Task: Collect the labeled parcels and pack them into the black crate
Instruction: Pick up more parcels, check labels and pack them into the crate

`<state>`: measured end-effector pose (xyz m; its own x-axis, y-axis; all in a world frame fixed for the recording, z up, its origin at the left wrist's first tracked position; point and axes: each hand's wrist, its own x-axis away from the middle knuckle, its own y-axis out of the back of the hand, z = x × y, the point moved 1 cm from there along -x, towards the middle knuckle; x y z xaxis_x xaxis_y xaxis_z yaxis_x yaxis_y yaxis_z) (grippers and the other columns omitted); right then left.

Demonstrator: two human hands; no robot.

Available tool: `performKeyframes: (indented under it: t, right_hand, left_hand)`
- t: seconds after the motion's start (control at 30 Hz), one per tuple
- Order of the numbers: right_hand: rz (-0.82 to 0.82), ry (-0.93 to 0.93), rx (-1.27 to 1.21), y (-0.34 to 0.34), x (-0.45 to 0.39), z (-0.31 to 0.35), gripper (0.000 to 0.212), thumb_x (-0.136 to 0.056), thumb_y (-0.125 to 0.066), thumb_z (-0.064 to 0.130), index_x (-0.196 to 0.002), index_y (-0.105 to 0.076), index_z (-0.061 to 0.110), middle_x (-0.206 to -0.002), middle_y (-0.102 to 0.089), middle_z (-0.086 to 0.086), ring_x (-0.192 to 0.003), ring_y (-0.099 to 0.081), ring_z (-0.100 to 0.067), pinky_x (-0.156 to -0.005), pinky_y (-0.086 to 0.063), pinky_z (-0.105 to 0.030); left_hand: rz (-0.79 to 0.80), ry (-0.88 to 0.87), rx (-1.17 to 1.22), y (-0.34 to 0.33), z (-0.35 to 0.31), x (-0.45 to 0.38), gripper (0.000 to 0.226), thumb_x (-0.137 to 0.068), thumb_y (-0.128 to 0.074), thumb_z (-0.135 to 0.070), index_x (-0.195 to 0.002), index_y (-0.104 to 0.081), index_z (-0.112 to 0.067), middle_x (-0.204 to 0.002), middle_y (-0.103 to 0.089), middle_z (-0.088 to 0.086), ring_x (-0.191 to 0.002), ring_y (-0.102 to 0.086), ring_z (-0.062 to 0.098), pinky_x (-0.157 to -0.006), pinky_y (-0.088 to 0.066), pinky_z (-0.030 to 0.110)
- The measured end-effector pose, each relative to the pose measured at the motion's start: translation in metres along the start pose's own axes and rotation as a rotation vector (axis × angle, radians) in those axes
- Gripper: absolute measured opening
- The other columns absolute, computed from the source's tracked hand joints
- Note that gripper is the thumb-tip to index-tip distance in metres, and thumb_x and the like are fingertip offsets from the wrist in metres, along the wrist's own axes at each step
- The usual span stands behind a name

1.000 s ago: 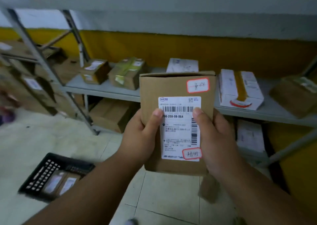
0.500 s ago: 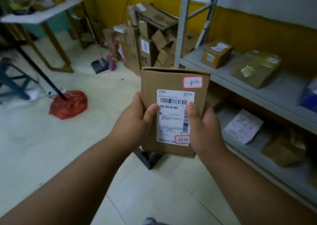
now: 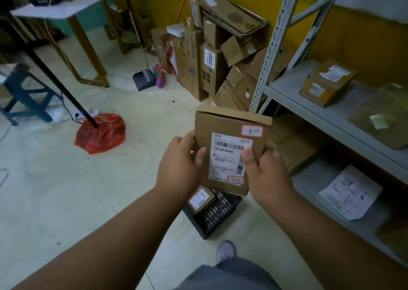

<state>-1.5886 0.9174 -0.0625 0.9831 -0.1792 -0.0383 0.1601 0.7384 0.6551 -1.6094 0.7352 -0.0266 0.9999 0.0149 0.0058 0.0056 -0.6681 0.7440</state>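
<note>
Landmark = black crate [image 3: 217, 218], on the tiled floor at lower centre.

Grey metal shelf unit [image 3: 313, 104] stands right of the crate, w/ a perforated upright rising above & right of it. On its upper level, far up-right of the crate: a brown taped box w/ white labels [image 3: 327, 82] and a greenish wrapped parcel [image 3: 384, 119], blurred. Lower level, right of the crate: a flat white printed packet [image 3: 351, 195] and a brown carton [image 3: 295, 148] just behind the held box.

Pile of flattened & stacked cardboard [image 3: 220, 53] leans on the yellow wall, well above the crate. Left of that pile: dustpan [image 3: 144, 78] w/ a pink-purple broom [image 3: 161, 77] beside it.

Far up-left of the crate: wooden-legged table w/ pale top [image 3: 66, 9]; a dark stool [image 3: 22, 91] at the left edge. Red plastic bag [image 3: 100, 133] on the floor, left & above the crate, a black pole's foot resting on it.

Held parcel [image 3: 229, 148]: brown cardboard box, upright, label side facing the camera, directly above the crate & overlapping its far rim in view. White barcode label in the middle, small red-bordered stickers at top right & near the bottom.

Crate holds a small labelled box [image 3: 201, 199] tilted at its left side; rest of the inside is hidden by hands & parcel.

Left hand [image 3: 180, 166] grips the parcel's left edge, thumb across the front, fingers curled behind. Right hand [image 3: 267, 174] grips the right edge, thumb on the label, fingers wrapped round the back.

Grey shoe [image 3: 225, 251] & grey trouser leg just below the crate.
</note>
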Motion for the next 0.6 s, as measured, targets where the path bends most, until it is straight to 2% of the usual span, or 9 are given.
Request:
performKeyframes:
  t: [0.07,0.13,0.27,0.37,0.5,0.6]
  right_hand:
    - [0.014,-0.039,-0.013,0.0,-0.034,-0.001,0.07,-0.087,-0.024,0.07,-0.121,-0.061,0.022,-0.119,-0.046,-0.005,-0.099,-0.059,-0.019,-0.077,-0.053,-0.027]
    - [0.025,-0.078,-0.029,-0.008,-0.066,-0.002,0.07,-0.087,-0.025,0.071,-0.121,-0.061,0.02,-0.118,-0.047,-0.005,-0.098,-0.06,-0.019,-0.08,-0.057,-0.035]
    - [-0.015,-0.14,-0.076,-0.035,-0.114,-0.009,0.05,-0.094,-0.036,0.06,-0.113,-0.06,0.02,-0.116,-0.058,-0.002,-0.097,-0.064,-0.015,-0.074,-0.06,-0.032]
    - [-0.093,-0.268,-0.166,-0.059,-0.144,-0.016,0.027,-0.099,-0.051,0.042,-0.117,-0.052,0.022,-0.114,-0.065,0.003,-0.099,-0.066,-0.013,-0.067,-0.054,-0.02]
    - [-0.265,-0.4,-0.145,-0.102,-0.179,-0.023,0.024,-0.099,-0.056,0.031,-0.117,-0.049,0.016,-0.11,-0.066,0.002,-0.092,-0.064,-0.015,-0.06,-0.045,-0.019]
    - [-0.326,-0.54,-0.11,-0.147,-0.197,-0.036,0.018,-0.101,-0.053,0.03,-0.113,-0.048,0.018,-0.113,-0.066,0.001,-0.088,-0.057,-0.012,-0.057,-0.036,-0.016]
  left_hand:
    - [0.033,0.006,0.015,-0.004,-0.004,-0.031,0.04,-0.097,-0.053,-0.032,-0.136,-0.05,-0.031,-0.106,-0.051,-0.008,-0.087,-0.056,0.008,-0.064,-0.042,0.017]
    - [0.057,0.014,0.06,-0.006,-0.006,-0.061,0.043,-0.097,-0.054,-0.03,-0.139,-0.048,-0.032,-0.116,-0.054,-0.006,-0.093,-0.059,0.011,-0.073,-0.053,0.025]
    - [0.076,0.048,0.09,-0.014,0.002,-0.118,0.041,-0.098,-0.053,-0.023,-0.138,-0.046,-0.03,-0.128,-0.056,-0.006,-0.105,-0.06,0.013,-0.081,-0.054,0.028]
    - [0.14,0.021,0.112,-0.025,0.02,-0.163,0.036,-0.099,-0.049,-0.02,-0.134,-0.047,-0.029,-0.128,-0.058,-0.009,-0.105,-0.059,0.01,-0.076,-0.051,0.022]
    - [0.314,-0.046,0.081,-0.045,0.057,-0.237,0.039,-0.099,-0.045,-0.015,-0.133,-0.048,-0.033,-0.121,-0.056,-0.016,-0.104,-0.055,0.006,-0.066,-0.038,0.012]
    - [0.533,-0.075,0.102,-0.064,0.086,-0.291,0.043,-0.096,-0.046,-0.006,-0.132,-0.052,-0.03,-0.113,-0.059,-0.014,-0.091,-0.06,-0.003,-0.059,-0.04,0.005]
